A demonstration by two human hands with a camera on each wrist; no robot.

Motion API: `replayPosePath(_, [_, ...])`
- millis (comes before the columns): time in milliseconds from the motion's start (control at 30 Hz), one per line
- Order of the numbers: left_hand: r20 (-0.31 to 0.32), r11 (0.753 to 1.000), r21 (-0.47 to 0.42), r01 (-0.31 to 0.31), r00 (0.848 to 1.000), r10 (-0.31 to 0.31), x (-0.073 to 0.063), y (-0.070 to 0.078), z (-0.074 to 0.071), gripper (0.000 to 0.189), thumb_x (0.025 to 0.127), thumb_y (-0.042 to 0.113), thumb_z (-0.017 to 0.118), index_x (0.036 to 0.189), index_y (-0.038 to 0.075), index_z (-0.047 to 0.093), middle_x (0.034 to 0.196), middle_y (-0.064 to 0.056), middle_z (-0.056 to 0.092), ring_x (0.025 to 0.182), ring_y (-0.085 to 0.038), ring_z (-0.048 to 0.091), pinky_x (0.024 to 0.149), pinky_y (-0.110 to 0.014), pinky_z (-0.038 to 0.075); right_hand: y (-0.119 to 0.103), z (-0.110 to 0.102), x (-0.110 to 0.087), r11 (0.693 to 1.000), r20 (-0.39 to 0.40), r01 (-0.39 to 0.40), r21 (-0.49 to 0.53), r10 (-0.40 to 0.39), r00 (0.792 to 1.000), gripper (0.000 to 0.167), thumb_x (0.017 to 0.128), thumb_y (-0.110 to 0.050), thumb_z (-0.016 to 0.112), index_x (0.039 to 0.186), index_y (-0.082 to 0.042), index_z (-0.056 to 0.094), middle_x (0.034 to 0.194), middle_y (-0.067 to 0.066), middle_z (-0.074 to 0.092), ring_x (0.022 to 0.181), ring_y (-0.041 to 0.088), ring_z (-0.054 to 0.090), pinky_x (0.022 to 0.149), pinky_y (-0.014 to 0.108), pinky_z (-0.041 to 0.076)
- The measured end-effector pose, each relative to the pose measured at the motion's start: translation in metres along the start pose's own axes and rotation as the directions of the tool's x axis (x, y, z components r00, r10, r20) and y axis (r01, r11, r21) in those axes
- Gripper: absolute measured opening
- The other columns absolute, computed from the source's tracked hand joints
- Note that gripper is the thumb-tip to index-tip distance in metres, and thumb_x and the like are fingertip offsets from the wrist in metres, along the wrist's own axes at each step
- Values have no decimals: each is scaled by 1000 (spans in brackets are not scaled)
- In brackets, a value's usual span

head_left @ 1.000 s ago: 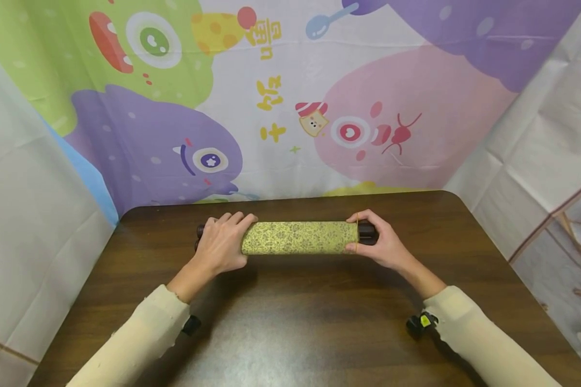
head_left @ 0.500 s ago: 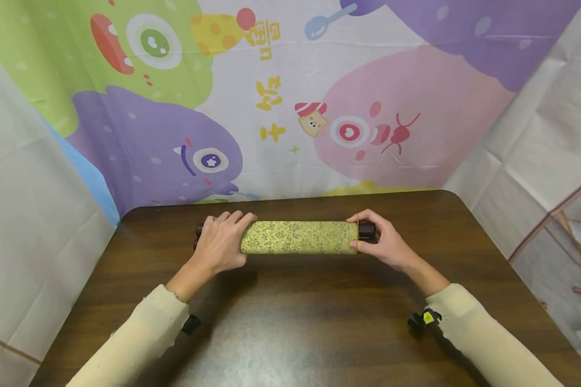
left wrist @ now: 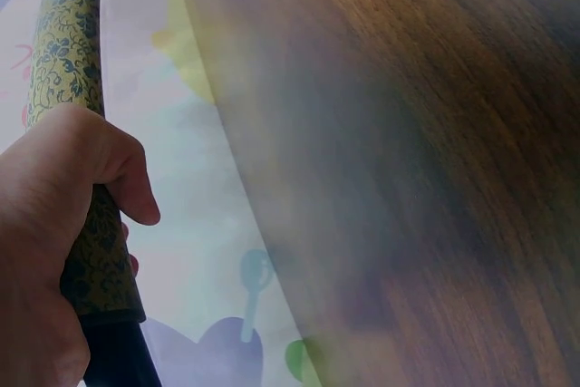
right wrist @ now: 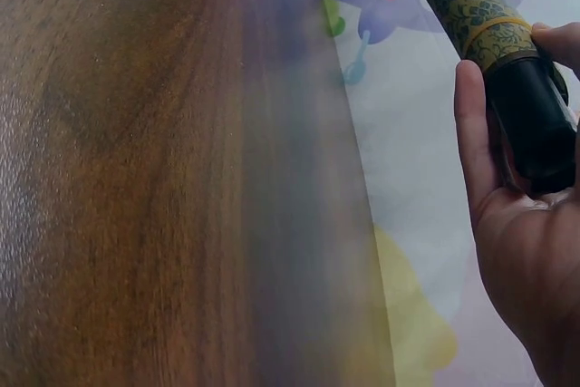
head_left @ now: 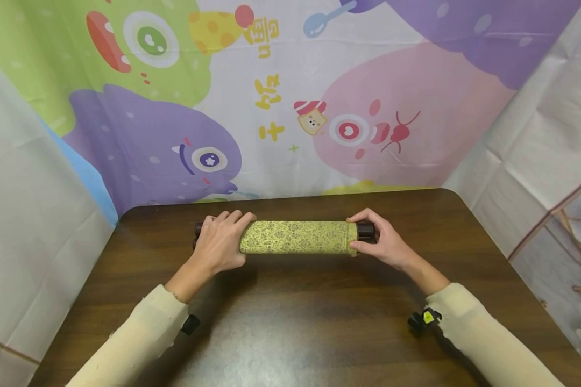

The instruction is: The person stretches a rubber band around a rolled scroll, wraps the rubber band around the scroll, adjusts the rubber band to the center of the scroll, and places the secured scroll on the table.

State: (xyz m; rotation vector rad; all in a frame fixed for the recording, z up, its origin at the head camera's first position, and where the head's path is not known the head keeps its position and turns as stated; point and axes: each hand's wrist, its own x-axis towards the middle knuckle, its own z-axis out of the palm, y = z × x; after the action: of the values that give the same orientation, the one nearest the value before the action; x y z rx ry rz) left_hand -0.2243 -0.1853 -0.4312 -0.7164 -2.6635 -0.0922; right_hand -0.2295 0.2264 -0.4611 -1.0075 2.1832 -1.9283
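Note:
A rolled scroll [head_left: 295, 236] in yellow-green floral brocade lies crosswise between my two hands, above the table. My left hand [head_left: 220, 242] grips its left part from above, the thumb on the near side. Dark roller ends [head_left: 198, 229] show past that hand. With fingertips and thumb on opposite edges, my right hand [head_left: 384, 242] holds the right end, where dark roller ends [head_left: 366, 230] stick out toward the palm. A thin rubber band [right wrist: 494, 26] circles the brocade close to that end, beside the right fingertips in the right wrist view.
The brown wooden table [head_left: 290, 322] has rounded far corners. Behind it hangs a cartoon-printed curtain [head_left: 281, 161], and pale sheets [head_left: 24, 215] hang at both sides. A small black camera [head_left: 418, 321] is worn at the right wrist; another black device [head_left: 191, 324] shows at the left.
The rubber band, earlier at the scroll's right edge, now sits slightly farther left on the brocade. My right thumb has shifted slightly; the left hand keeps its hold.

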Motion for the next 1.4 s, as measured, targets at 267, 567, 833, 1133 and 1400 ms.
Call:
replayPosePath(267, [-6, 1000, 5, -4, 1000, 4, -1, 0, 0, 75, 62, 10, 82, 136, 19, 68, 112, -8, 77, 98, -37, 73, 77, -58, 57, 1, 2, -2, 998, -40, -8, -67, 5, 999, 50, 94, 14, 75, 138, 12, 52, 133, -9, 61, 90, 6, 70, 71, 30, 67])
replayPosePath(567, [-8, 1000, 9, 2, 1000, -2, -1, -2, 0, 77, 62, 11, 83, 137, 19, 68, 113, -8, 77, 98, -37, 73, 76, -56, 56, 4, 4, 0, 999, -62, 33, -13, -33, 998, 51, 93, 19, 73, 135, 15, 44, 131, -8, 60, 96, 6, 70, 70, 31, 69])
replayPosePath(833, [-22, 1000, 3, 23, 1000, -23, -4, -7, -1, 77, 62, 12, 81, 137, 19, 68, 114, -9, 78, 98, -37, 73, 76, -56, 57, 5, 2, -2, 993, -107, 48, 105, -37, 994, 49, 95, 20, 70, 133, 3, 44, 132, -7, 61, 110, 6, 70, 77, 26, 68])
replayPosePath(1133, [-9, 999, -5, 50, 999, -50, -13, -18, -5, 76, 64, 13, 78, 139, 18, 68, 116, -10, 79, 99, -38, 73, 76, -58, 58, 8, -3, -7, 983, -101, 58, 177, -41, 994, 54, 102, 10, 70, 146, -11, 47, 130, -2, 59, 111, 7, 71, 79, 31, 70])
replayPosePath(1400, [-25, 998, 0, 62, 998, -62, -16, -25, -7, 76, 64, 15, 77, 139, 16, 68, 116, -11, 78, 100, -39, 74, 74, -58, 58, 10, -4, -6, 983, -120, 66, 171, -46, 992, 53, 100, 13, 70, 144, -5, 47, 127, -2, 61, 106, 7, 70, 78, 30, 70])
